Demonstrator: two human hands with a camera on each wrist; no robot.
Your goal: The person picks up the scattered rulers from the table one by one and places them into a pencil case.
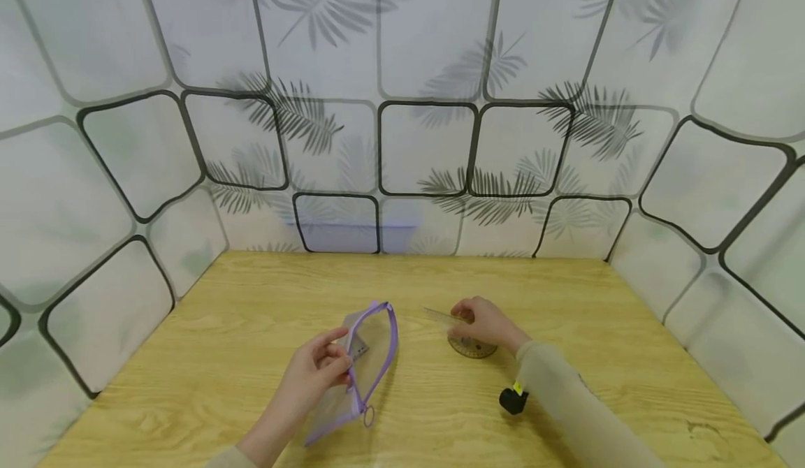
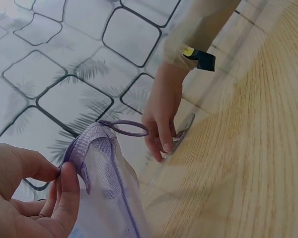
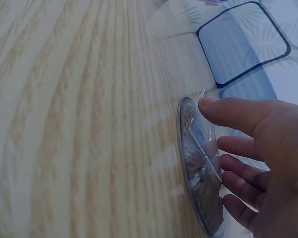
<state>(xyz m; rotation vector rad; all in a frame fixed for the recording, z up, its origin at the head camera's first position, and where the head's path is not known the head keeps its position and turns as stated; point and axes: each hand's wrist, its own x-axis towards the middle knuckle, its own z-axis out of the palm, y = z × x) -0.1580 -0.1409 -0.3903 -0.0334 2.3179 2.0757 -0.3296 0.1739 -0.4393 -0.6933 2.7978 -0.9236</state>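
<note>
My left hand (image 1: 317, 367) pinches the rim of a see-through zip pouch (image 1: 330, 405) with purple edging, between thumb and fingers. Its mouth gapes toward the right, and a purple ring pull (image 2: 129, 128) hangs from the zip. A small greyish item (image 1: 358, 346) shows through the pouch's side. With thumb and fingertips, my right hand (image 1: 487, 321) holds a clear flat plastic piece (image 3: 204, 148); whether it is a ruler or a set square I cannot tell. Just under that hand, a clear protractor (image 1: 472, 347) with marks round its rim lies on the table.
The wood-grain table (image 1: 251, 300) is bounded by a patterned cloth (image 1: 428, 147) at the back and sides. A small black device (image 1: 513, 401) with a yellow tab sits at the right sleeve (image 1: 566, 391).
</note>
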